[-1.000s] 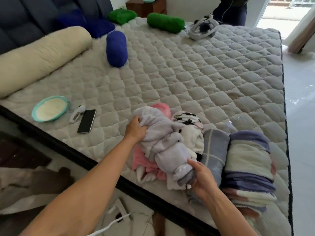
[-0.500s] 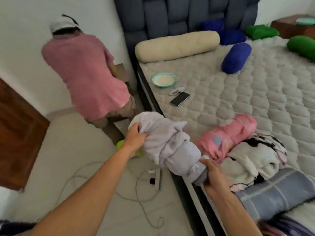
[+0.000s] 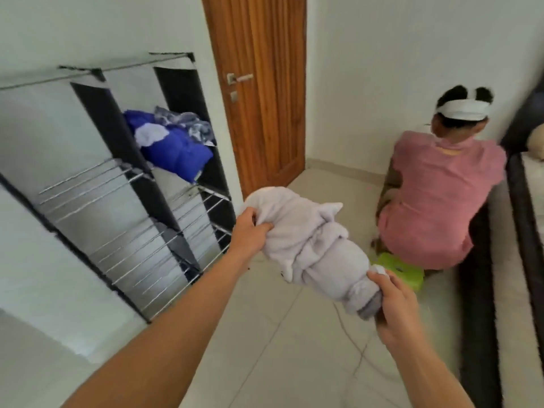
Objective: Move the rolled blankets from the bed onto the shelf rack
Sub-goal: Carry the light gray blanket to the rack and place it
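A pale lilac rolled blanket (image 3: 318, 248) hangs in the air over the tiled floor, held at both ends. My left hand (image 3: 250, 234) grips its far end and my right hand (image 3: 394, 307) grips its near end. The shelf rack (image 3: 123, 207) stands at the left against the wall, black-framed with wire shelves. A blue blanket (image 3: 173, 148) lies on its upper right shelf. The wire shelves below it are bare. The blanket I hold is just right of the rack, not touching it.
A person in a pink top (image 3: 435, 201) crouches on a green stool (image 3: 400, 269) at the right, beside the bed's dark edge (image 3: 477, 290). A wooden door (image 3: 259, 83) stands shut behind the rack. A thin cable (image 3: 353, 343) trails on the floor.
I have turned from the bed toward the rack, carrying the lilac blanket off the mattress and across the floor. Both hands keep the same grip.
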A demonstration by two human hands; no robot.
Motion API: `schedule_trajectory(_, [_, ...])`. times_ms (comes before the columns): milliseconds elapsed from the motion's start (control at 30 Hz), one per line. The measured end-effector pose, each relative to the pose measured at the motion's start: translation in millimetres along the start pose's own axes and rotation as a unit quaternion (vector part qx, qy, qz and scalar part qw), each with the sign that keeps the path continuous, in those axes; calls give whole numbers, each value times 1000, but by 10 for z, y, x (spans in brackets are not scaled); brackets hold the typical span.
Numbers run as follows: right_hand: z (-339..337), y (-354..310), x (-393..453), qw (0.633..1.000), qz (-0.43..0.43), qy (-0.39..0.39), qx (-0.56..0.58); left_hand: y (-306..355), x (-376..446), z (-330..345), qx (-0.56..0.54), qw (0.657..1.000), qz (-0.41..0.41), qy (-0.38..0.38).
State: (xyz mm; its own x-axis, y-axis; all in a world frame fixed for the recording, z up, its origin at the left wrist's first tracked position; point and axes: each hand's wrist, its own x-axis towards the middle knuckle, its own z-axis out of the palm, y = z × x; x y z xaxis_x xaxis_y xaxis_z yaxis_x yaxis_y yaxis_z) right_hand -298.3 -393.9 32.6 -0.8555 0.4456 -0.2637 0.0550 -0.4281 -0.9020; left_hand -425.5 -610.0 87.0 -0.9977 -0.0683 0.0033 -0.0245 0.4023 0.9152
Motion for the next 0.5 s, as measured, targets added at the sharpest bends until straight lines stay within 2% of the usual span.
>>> schedule_trajectory(233, [1557, 444, -145, 985, 27, -156, -69, -470, 186, -1677, -20, 988, -44, 149])
schedule_trajectory(500, [3042, 781, 304, 964, 29, -251, -89, -746, 943, -2784, -1, 965, -26, 261])
